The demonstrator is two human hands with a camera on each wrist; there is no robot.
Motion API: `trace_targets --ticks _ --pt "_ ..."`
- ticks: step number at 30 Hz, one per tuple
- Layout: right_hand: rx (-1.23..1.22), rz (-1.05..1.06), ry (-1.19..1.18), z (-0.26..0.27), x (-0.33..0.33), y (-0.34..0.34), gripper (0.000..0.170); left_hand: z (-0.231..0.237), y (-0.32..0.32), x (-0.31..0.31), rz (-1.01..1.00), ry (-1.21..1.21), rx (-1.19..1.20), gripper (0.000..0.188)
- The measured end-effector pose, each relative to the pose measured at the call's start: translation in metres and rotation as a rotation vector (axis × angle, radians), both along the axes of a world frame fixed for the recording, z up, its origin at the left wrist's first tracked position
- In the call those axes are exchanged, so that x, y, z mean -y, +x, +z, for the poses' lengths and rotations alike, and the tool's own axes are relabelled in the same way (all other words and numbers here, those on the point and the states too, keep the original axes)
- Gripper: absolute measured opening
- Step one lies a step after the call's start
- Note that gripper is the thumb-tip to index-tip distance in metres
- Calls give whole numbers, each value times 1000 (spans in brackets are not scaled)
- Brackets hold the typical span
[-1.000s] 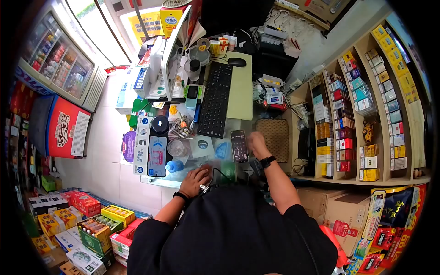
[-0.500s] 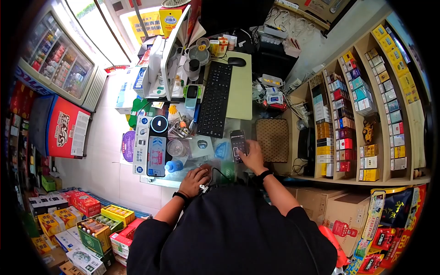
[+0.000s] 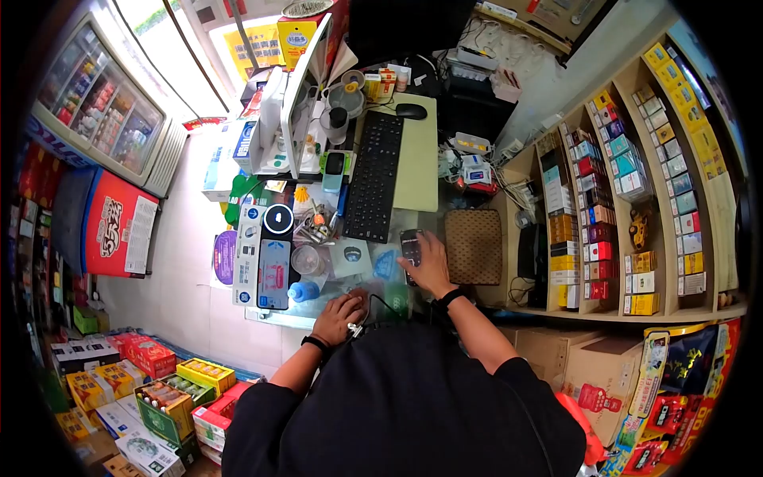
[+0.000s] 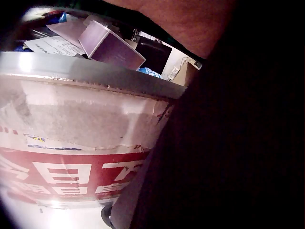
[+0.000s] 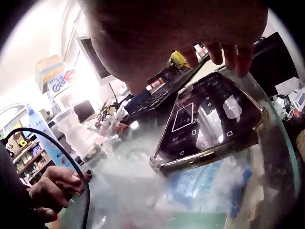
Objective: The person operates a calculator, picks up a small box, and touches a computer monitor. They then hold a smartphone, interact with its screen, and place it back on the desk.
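A dark smartphone (image 5: 209,119) lies face up on the glass counter, number keys lit on its screen. My right hand (image 3: 430,266) is held over it in the head view, fingers extended and covering much of the screen. In the right wrist view, the fingers (image 5: 244,59) of that hand hang just past the phone's far end. My left hand (image 3: 338,316) rests at the counter's near edge with loosely bent fingers. A small reddish-brown object (image 5: 71,187) shows by its fingertips; I cannot tell what it is. A black cable (image 5: 78,167) arcs past this hand.
Beyond the phone are a black keyboard (image 3: 373,175) and a mouse (image 3: 411,109). To the left stand a blue bottle (image 3: 303,291), a clear plastic cup (image 3: 307,259) and a payment stand (image 3: 274,274). Below the left wrist is a filled bin (image 4: 81,114). Shelves of small packs (image 3: 596,215) line the right.
My right hand has moved left from beside the phone to over it, its fingers opening out and reaching further forward across the screen. My left hand has stayed in place.
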State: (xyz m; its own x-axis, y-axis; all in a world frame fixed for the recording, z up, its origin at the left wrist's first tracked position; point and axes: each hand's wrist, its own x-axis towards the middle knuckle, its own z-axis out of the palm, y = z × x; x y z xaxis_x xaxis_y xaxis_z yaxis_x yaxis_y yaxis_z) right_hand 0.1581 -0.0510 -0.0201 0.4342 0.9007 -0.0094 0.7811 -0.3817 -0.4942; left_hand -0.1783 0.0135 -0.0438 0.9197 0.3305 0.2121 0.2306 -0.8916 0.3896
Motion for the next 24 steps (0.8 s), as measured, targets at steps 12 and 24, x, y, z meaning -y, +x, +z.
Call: trace_targets --ticks 12,24 --pt "-247 9 157 -6 59 9 71 3 1 -1 -4 -18 -7 35" --pt "-174 9 163 -10 65 1 69 -3 0 -2 -7 5 -13 33"
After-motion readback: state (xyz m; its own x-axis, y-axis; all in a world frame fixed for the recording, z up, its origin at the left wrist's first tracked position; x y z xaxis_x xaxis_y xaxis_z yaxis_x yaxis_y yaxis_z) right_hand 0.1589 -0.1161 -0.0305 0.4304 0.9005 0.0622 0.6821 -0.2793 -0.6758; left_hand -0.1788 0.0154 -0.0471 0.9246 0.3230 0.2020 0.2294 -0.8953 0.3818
